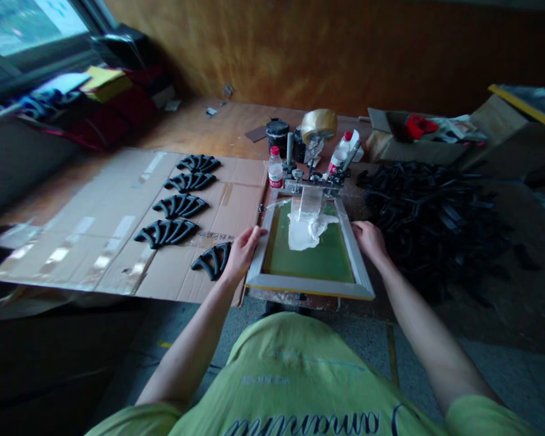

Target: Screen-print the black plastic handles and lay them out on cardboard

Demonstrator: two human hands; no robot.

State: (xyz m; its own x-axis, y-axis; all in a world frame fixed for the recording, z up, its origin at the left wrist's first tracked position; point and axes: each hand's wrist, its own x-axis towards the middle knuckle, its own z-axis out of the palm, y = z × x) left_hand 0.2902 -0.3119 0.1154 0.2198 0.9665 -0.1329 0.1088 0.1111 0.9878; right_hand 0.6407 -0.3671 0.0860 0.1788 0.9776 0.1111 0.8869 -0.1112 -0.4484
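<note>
Green shirt (295,375); left hand (241,251), right hand (367,240) on frame (309,286)

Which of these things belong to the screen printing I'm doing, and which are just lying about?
In the job: left hand and right hand on the screen frame; white ink on its mesh; black fan-shaped parts laid out on cardboard; pile of black parts.
Lying about: tape roll; black jar; red-capped bottles; open box; yellow papers.

Both hands at the printing screen
Left hand (241,253) and right hand (369,240) grip the screen frame (309,283)'s side edges; white ink (305,231) lies on the mesh.
</note>
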